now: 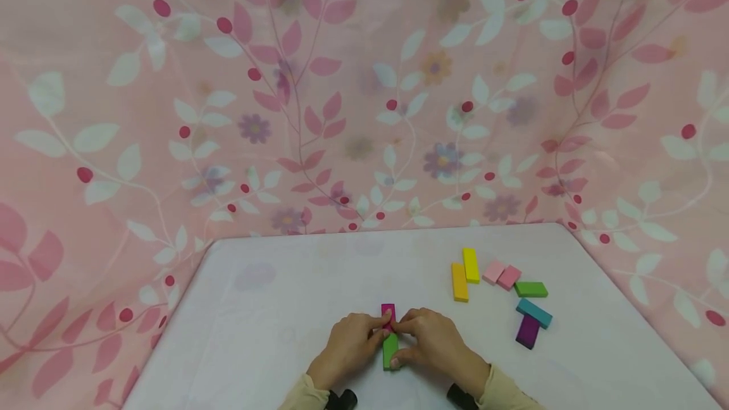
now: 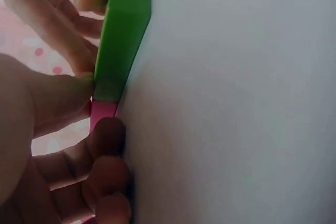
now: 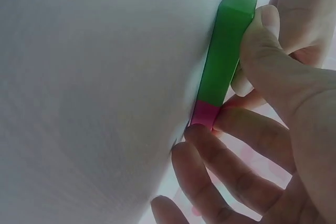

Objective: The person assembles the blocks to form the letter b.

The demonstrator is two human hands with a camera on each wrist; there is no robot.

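green block (image 1: 390, 351) and magenta block (image 1: 388, 312) lie end to end, pinched between left hand (image 1: 348, 347) and right hand (image 1: 435, 343) fingers.

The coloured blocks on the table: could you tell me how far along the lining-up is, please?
Done: nothing looks finished beyond the first joint. In hand: the left hand and right hand pinch a green block end to end with a magenta block. Left: seven loose blocks lie to the right, from the yellow block to the purple block.
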